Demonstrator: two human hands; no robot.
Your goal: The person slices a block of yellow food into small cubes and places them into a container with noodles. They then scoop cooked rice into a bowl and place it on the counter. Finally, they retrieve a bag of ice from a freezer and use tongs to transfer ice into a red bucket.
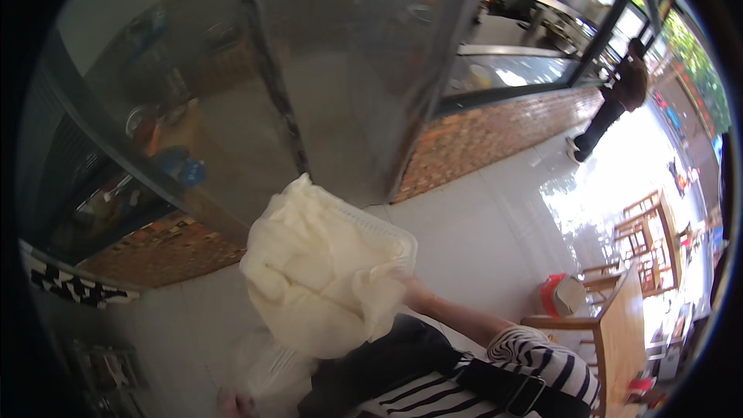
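Note:
A white plastic basket [400, 241] with a slotted rim is held out before my body, and a cream-white cloth [316, 290] lies bunched over most of it. My right hand [407, 289] grips the basket's right side; its fingers are partly hidden by the cloth. Low in the picture, blurred and cut by the bottom edge, is my left hand [235, 403]. Beside it hangs a translucent plastic bag or container [273, 363]; whether the hand holds it is unclear.
Framed glass doors [348, 87] stand directly ahead, above a brick-patterned low wall [493, 133]. A person [624, 87] stands by a counter window at far right. Wooden tables [624, 325] and stools stand to the right, with a red-rimmed bin [560, 295] on the tiled floor [476, 232].

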